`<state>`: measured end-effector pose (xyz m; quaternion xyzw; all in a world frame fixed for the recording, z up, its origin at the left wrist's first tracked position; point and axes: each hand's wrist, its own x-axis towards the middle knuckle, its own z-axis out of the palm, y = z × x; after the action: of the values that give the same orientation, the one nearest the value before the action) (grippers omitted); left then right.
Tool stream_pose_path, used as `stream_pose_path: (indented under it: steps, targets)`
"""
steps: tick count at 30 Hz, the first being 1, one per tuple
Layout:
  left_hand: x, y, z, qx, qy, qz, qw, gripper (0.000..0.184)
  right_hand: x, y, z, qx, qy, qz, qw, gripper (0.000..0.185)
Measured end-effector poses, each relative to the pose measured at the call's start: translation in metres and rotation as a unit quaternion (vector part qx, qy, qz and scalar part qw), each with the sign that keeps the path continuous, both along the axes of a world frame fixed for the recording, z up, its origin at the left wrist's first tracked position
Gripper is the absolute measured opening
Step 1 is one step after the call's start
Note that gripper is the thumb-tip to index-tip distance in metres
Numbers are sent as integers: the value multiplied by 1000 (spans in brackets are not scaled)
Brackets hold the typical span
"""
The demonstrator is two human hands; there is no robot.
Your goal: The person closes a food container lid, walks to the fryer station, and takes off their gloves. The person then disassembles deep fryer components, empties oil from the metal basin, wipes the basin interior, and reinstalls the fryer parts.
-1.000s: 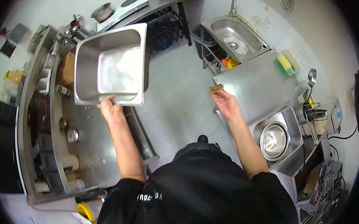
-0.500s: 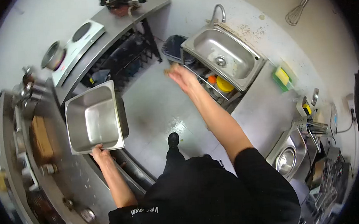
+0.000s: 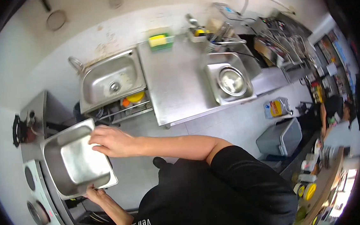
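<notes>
A deep rectangular stainless steel pan [image 3: 55,159] is held tilted in front of me at the left, and its inside looks bare. My left hand [image 3: 96,194] grips its near rim, fingers closed, partly hidden by the pan wall. Above the pan's right side, my right hand [image 3: 113,141] reaches with its fingers bent and thumb a little apart. I see nothing between them. Whether this hand touches the rim below it cannot be made out.
A steel sink [image 3: 112,81] and a steel worktable [image 3: 174,88] run along the wall. A pan [image 3: 251,95] with a round bowl [image 3: 231,81] sits on it. The hot plate [image 3: 42,187] is at left. A grey bin [image 3: 284,137] and another person [image 3: 332,107] are at right.
My view has swung to the right. My right hand has come from near the dark bin, where it held something small and brownish, to over the pan. The left hand keeps its hold.
</notes>
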<state>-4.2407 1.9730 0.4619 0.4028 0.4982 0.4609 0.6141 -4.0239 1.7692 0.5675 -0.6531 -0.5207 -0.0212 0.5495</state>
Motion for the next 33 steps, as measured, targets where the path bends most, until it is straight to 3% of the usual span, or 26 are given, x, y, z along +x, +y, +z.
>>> stream_pose_path:
  steps: [3, 5, 7, 8, 9, 11, 12, 14, 16, 19, 20, 21, 23, 24, 25, 26, 27, 28, 29, 30, 32, 33]
  targets:
    - [84, -98, 64, 52, -50, -125, 990, 80, 23, -93, 61, 55, -104, -154, 981, 41]
    - [123, -165, 87, 59, -89, -196, 975, 80, 32, -184, 68, 17, -15, -256, 966, 62]
    - [155, -254, 113, 53, -152, -270, 949, 78, 31, -293, 79, -80, 97, -322, 938, 96]
    - [168, -293, 116, 54, -177, -306, 934, 76, 27, -344, 83, -136, 209, -327, 912, 106]
    - [178, -340, 127, 1, -182, -328, 927, 75, 25, -388, 73, -180, 224, -366, 885, 110]
    - [199, -436, 139, -20, -227, -383, 895, 80, 8, -476, 65, -104, 229, -368, 895, 89]
    - [212, -475, 139, -23, -249, -427, 869, 79, -3, -514, 69, -129, 273, -408, 862, 68]
    - [229, -563, 152, -51, -212, -485, 847, 75, -16, -587, 51, -64, 309, -432, 845, 44]
    - [242, -637, 155, -107, -172, -531, 823, 72, -32, -647, 40, 12, 319, -472, 822, 43]
    - [255, -729, 134, -62, -159, -624, 762, 66, -45, -722, 24, 132, 408, -541, 724, 39]
    - [248, -761, 145, -82, -177, -659, 726, 69, -49, -743, 13, 204, 388, -550, 711, 35]
    - [255, -794, 127, -52, -174, -658, 731, 75, -52, -763, 2, 274, 367, -556, 694, 33]
    - [262, -848, 110, 22, -190, -684, 704, 77, -64, -814, -9, 279, 425, -636, 581, 32]
    - [267, -871, 109, 96, -210, -706, 670, 79, -71, -846, -24, 323, 404, -619, 591, 27]
    - [275, -888, 110, 181, -237, -723, 623, 81, -84, -874, -23, 243, 387, -710, 536, 17]
    - [283, -900, 116, 250, -263, -733, 575, 83, -99, -911, -26, 285, 417, -682, 529, 16]
    - [292, -905, 133, 255, -271, -791, 486, 84, -109, -923, -5, 321, 400, -673, 533, 15]
    - [315, -911, 139, 257, -264, -816, 446, 84, -121, -940, 2, 348, 350, -680, 542, 14]
    - [338, -917, 145, 258, -256, -839, 405, 86, -133, -960, 7, 367, 342, -694, 517, 13]
    - [376, -923, 141, 257, -228, -839, 421, 87, -159, -999, -8, 355, 345, -704, 509, 24]
    - [467, -930, 138, -13, -159, -861, 483, 80, -177, -1019, -2, 336, 330, -768, 435, 25]
    - [504, -937, 134, -56, -162, -818, 550, 75, -180, -1023, 4, 304, 342, -783, 420, 23]
